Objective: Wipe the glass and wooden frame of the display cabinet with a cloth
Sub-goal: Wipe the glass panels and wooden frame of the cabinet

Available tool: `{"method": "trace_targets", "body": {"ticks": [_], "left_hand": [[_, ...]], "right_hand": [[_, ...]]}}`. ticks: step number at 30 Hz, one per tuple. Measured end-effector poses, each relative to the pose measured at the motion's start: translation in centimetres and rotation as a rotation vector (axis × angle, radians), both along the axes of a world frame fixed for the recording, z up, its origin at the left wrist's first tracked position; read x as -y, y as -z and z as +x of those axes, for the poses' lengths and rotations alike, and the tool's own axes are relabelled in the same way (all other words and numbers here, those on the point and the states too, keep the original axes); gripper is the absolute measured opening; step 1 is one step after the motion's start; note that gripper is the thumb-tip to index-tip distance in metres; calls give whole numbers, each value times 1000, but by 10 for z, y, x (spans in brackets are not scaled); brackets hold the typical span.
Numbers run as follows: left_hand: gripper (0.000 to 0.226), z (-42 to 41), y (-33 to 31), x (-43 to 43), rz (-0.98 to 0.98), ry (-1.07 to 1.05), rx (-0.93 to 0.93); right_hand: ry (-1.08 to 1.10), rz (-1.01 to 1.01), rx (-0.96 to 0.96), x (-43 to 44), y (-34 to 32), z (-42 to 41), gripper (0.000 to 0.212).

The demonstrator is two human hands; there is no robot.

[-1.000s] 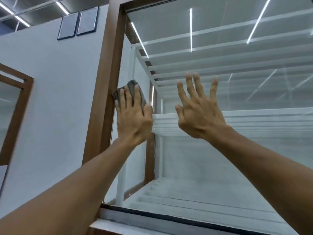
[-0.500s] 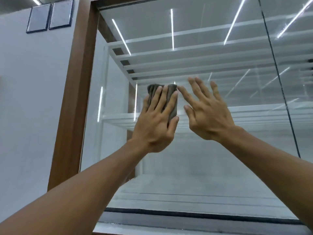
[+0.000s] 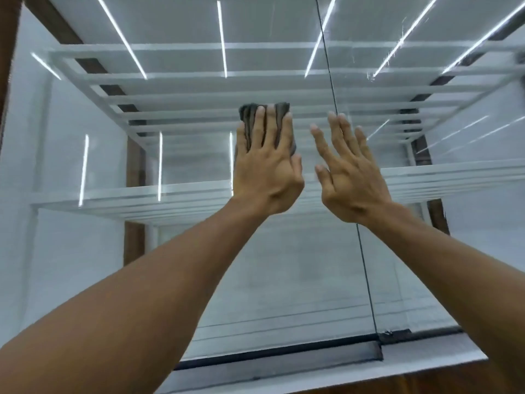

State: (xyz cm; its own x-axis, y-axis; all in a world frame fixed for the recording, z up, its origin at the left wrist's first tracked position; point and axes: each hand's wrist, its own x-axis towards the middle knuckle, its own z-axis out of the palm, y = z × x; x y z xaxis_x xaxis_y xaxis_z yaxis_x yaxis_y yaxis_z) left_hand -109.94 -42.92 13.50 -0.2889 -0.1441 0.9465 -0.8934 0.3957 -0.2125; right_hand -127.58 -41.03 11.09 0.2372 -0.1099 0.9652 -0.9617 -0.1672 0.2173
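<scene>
My left hand [image 3: 267, 169] presses a folded grey cloth [image 3: 279, 109] flat against the glass front [image 3: 176, 265] of the display cabinet, near the middle of the pane. The cloth shows above and between my fingers; the rest is hidden under the palm. My right hand [image 3: 349, 177] is just to the right, fingers spread, palm towards the glass and holding nothing. The cabinet's brown wooden frame [image 3: 7, 66] shows only at the far left edge.
A dark vertical seam [image 3: 366, 274] between two glass panes runs just right of centre, behind my right wrist. White shelves [image 3: 127, 199] sit inside the cabinet. A black bottom track [image 3: 284, 356] and white ledge [image 3: 426, 362] run along the base.
My left hand has slid the cloth rightwards across the glass, away from the wooden frame. The view has shifted right with it, and my right hand has stayed beside the left.
</scene>
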Motion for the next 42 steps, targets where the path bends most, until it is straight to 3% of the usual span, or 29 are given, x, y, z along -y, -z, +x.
{"method": "trace_targets", "body": {"ticks": [4,11,34,42], "left_hand": [[66,-53,13,-3,-8,41,154],[65,-28,48,2,-66,80,265],[69,258,68,12,-44,-27,-48],[68,322,89,13,-19,-21,-347]], "right_hand": [[-281,-44,195,0,10,-11,65],[-68,-28,139,0,25,-4,70],[-189,11,-121,29,29,275,69],[-91,29,-208,33,42,281,68]]}}
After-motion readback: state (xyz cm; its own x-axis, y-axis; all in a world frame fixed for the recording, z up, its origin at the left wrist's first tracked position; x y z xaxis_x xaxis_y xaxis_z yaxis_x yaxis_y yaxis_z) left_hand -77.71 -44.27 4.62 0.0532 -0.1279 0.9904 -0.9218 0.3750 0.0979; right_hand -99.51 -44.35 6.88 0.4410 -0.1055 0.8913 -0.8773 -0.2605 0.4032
